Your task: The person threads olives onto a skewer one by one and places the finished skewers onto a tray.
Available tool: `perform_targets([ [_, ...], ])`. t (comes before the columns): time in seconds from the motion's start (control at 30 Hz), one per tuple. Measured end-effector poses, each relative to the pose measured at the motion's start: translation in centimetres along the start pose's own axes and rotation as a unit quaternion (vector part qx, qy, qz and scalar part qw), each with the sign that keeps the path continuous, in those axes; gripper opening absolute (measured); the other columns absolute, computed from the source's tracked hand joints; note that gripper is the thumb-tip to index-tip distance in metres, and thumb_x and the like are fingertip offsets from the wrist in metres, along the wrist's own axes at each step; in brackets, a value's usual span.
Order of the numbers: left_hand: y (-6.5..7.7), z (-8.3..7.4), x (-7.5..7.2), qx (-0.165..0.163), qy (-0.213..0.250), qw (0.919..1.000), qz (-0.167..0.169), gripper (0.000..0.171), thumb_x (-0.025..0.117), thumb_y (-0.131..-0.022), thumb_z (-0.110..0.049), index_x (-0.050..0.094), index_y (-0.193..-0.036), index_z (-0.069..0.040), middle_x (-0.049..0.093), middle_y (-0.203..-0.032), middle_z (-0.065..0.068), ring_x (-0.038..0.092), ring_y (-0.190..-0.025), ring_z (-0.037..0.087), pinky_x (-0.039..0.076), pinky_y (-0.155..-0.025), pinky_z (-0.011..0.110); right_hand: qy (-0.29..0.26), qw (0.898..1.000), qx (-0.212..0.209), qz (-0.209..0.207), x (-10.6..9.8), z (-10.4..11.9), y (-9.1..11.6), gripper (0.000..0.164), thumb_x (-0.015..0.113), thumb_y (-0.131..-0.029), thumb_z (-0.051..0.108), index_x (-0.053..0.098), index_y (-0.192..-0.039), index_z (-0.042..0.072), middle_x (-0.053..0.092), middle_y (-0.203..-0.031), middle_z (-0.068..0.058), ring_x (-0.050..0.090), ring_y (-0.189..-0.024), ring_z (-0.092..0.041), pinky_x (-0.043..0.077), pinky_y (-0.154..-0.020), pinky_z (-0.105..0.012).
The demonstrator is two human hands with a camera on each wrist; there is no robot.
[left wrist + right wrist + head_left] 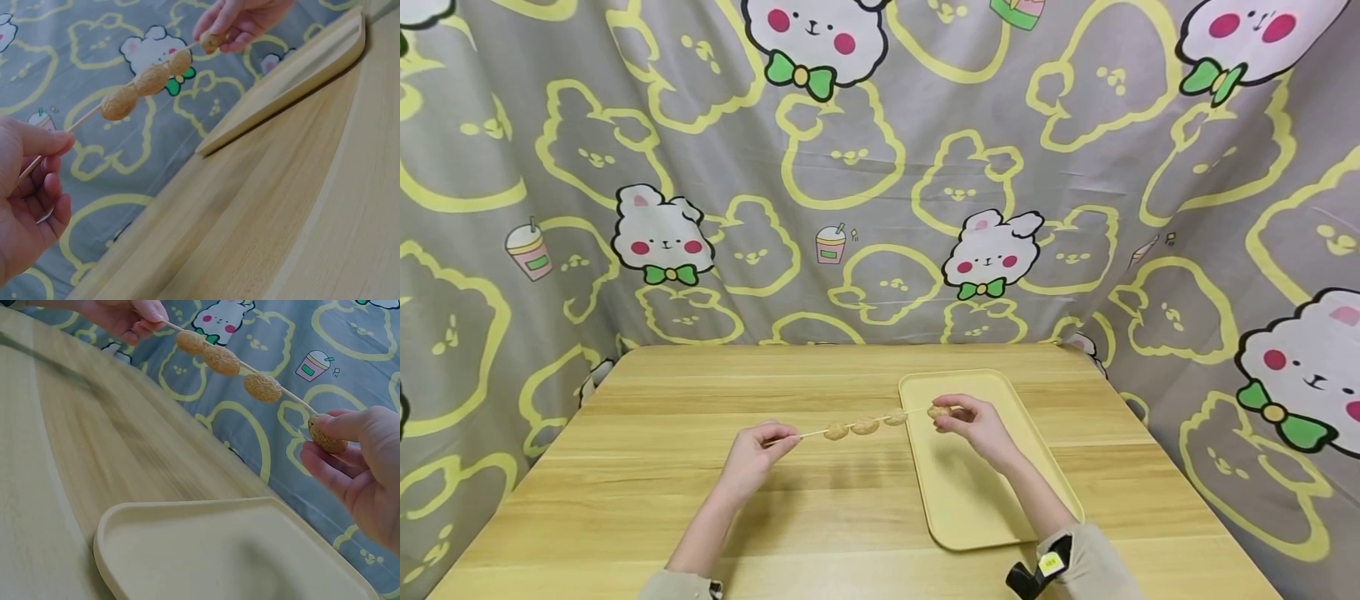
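Note:
My left hand (754, 457) pinches one end of a thin wooden skewer (811, 433) between thumb and fingers, above the table. Three brown, wrinkled balls, like fried meatballs (865, 426), are threaded along the skewer; a bare stretch separates the last from the tip. At that tip my right hand (983, 432) pinches another such meatball (328, 439) between thumb and fingers, over the tray. The skewer meets this meatball, but how deep the point goes in is hidden. Both hands and the skewer are clear of the tabletop.
A pale yellow rectangular tray (977, 517) with a low rim lies right of centre on the wooden table (820, 525), under the right hand. Behind and beside the table hangs a grey curtain (910, 225) with cartoon rabbits.

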State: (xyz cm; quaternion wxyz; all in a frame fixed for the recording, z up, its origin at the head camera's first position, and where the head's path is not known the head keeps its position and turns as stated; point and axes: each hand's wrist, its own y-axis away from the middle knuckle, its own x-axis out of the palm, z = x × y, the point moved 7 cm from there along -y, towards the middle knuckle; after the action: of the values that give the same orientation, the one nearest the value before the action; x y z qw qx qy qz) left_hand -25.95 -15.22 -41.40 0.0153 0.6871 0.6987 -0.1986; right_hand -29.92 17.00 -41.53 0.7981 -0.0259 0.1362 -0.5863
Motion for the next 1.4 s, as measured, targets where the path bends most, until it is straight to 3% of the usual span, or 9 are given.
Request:
perform_targets([
  [0.27,-0.10,0.01,0.18,-0.007,0.000,0.9998,0.017,0.007,0.066,-0.082,0.004,0.068,-0.087,0.007,0.063,-0.084,0.009,0.055,-0.076,0.006,0.047,-0.069,0.021,-0.004,1.000,-0.011,0.014,0.05,0.08,0.18,0.036,0.064,-0.086,0.005,0.053,-0.116,-0.011,0.059,-0.105,-0.027,0.063,-0.090,-0.031,0.050,-0.081,-0.033],
  [0.53,-0.16,0.16,0.28,-0.011,0.012,0.9998,0.013,0.007,0.067,-0.081,0.003,0.068,-0.087,0.006,0.063,-0.081,0.008,0.053,-0.072,0.005,0.046,-0.067,0.021,0.001,1.000,-0.014,0.011,-0.11,-0.12,0.24,0.034,0.063,-0.086,0.003,0.054,-0.116,-0.011,0.060,-0.105,-0.027,0.063,-0.090,-0.034,0.050,-0.082,-0.032],
  [0.8,0.04,-0.08,0.17,0.006,0.017,0.9997,0.018,0.008,0.067,-0.081,0.002,0.068,-0.087,0.007,0.064,-0.083,0.009,0.055,-0.075,0.005,0.047,-0.068,0.021,-0.001,1.000,-0.013,0.008,-0.09,-0.08,0.19,0.034,0.064,-0.085,0.002,0.055,-0.115,-0.011,0.060,-0.104,-0.027,0.064,-0.089,-0.030,0.050,-0.080,-0.032],
  [1.03,0.07,-0.20,0.31,0.005,0.007,0.9995,0.029,0.007,0.066,-0.082,0.001,0.068,-0.087,0.005,0.064,-0.084,0.009,0.057,-0.078,0.008,0.048,-0.071,0.022,0.006,1.000,-0.008,0.004,-0.14,-0.01,0.10,0.036,0.064,-0.085,0.004,0.054,-0.116,-0.011,0.062,-0.101,-0.024,0.065,-0.083,-0.017,0.050,-0.081,-0.030],
  [1.2,-0.09,-0.15,0.34,-0.006,-0.005,0.9993,0.036,0.006,0.065,-0.083,0.003,0.068,-0.087,0.007,0.064,-0.085,0.012,0.056,-0.077,0.008,0.047,-0.070,0.022,0.007,1.000,-0.018,0.010,0.11,0.11,0.06,0.031,0.064,-0.085,0.000,0.056,-0.113,-0.010,0.060,-0.103,-0.024,0.064,-0.087,-0.024,0.051,-0.079,-0.030],
  [1.4,-0.21,-0.08,0.28,-0.021,-0.021,0.9989,0.037,0.005,0.065,-0.083,0.002,0.068,-0.086,0.006,0.065,-0.085,0.012,0.057,-0.077,0.009,0.047,-0.070,0.022,0.050,0.998,-0.027,0.005,0.28,0.42,-0.03,0.037,0.066,-0.082,-0.001,0.054,-0.115,-0.011,0.058,-0.108,-0.024,0.060,-0.083,-0.012,0.050,-0.074,-0.025],
])
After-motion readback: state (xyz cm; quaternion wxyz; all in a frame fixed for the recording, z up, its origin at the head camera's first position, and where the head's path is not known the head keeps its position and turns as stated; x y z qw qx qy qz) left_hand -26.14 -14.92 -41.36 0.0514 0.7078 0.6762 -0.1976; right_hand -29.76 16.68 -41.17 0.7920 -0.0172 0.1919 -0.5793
